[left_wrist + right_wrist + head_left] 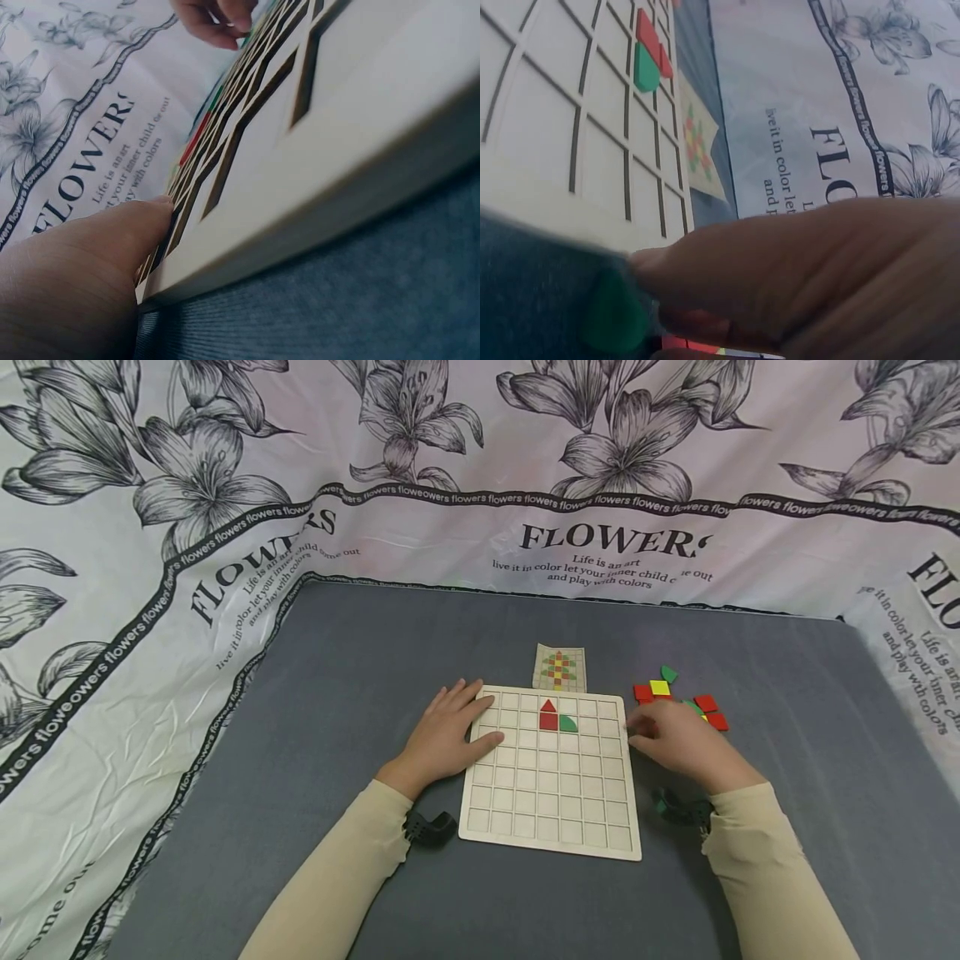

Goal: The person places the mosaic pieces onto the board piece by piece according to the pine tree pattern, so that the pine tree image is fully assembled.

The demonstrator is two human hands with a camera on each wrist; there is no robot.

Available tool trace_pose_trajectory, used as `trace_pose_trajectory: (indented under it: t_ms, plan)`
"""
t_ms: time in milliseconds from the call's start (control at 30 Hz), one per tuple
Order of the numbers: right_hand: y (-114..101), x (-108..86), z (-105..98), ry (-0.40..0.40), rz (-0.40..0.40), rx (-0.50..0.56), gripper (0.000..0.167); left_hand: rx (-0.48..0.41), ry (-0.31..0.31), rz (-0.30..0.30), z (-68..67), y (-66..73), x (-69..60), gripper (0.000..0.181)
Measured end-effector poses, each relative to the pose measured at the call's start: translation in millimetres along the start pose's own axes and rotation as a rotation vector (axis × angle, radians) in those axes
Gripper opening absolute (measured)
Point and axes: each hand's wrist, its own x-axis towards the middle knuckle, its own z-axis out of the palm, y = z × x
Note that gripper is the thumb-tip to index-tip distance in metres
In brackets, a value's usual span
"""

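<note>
A pale wooden grid board lies on the grey table. Set in its upper cells are a red triangle, a red square and a green quarter-round tile. My left hand rests on the board's left edge with fingers extended, its thumb over the rim. Beside the right edge, my right hand pinches another green tile, blurred in the right wrist view; its exact shape is unclear. The right hand partly covers a scatter of loose tiles.
Beyond the board lies a small pattern card with a red, green and yellow design. Loose tiles include a yellow square, a green piece and red squares. Flower-printed cloth borders the table.
</note>
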Motion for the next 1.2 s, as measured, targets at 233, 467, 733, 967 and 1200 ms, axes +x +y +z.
trace_pose_trajectory:
  t_ms: [233,467,733,967,1200]
  plan:
    - [4.4,-6.8,1.4,-0.03,0.036,-0.013,0.024,-0.001,-0.002,0.0,0.9,-1.0,0.2,0.07]
    - [3.5,-10.7,0.7,-0.039,0.038,-0.015,0.025,-0.001,0.002,0.006,1.5,-2.3,0.3,0.07]
    - [1.8,-12.5,0.3,-0.014,0.013,-0.02,0.015,0.0,0.0,0.005,1.5,-1.9,0.1,0.07]
    - [-3.5,-11.9,-2.6,0.058,0.033,0.015,0.022,0.012,-0.004,0.007,0.8,-0.5,1.0,0.07]
    - [-13.6,-7.4,-3.5,0.085,-0.014,0.032,0.016,0.003,-0.002,0.006,-0.3,-0.1,-0.3,0.069]
